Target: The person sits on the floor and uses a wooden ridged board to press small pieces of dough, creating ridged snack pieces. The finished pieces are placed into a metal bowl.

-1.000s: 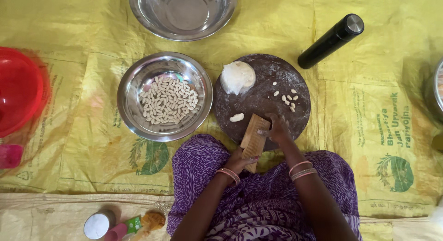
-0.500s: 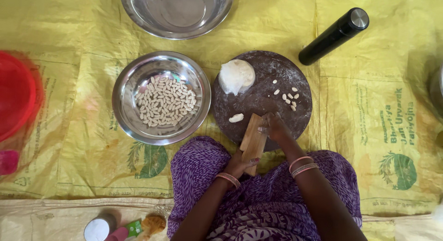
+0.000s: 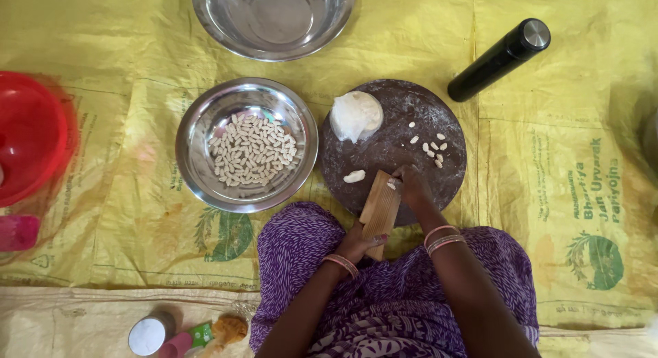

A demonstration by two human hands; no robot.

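Since a second ago I see the round dark board at frame centre hardly moved, so the shaping carries on. My left hand grips the ribbed wooden paddle below it; my right hand fingertips press a small dough piece onto its upper end.

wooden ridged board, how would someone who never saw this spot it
Find the round dark stone slab right of the steel bowl of pale shaped pieces. The wooden ridged board leans on its near edge, held by the left hand. It is the only tan, rectangular thing there.
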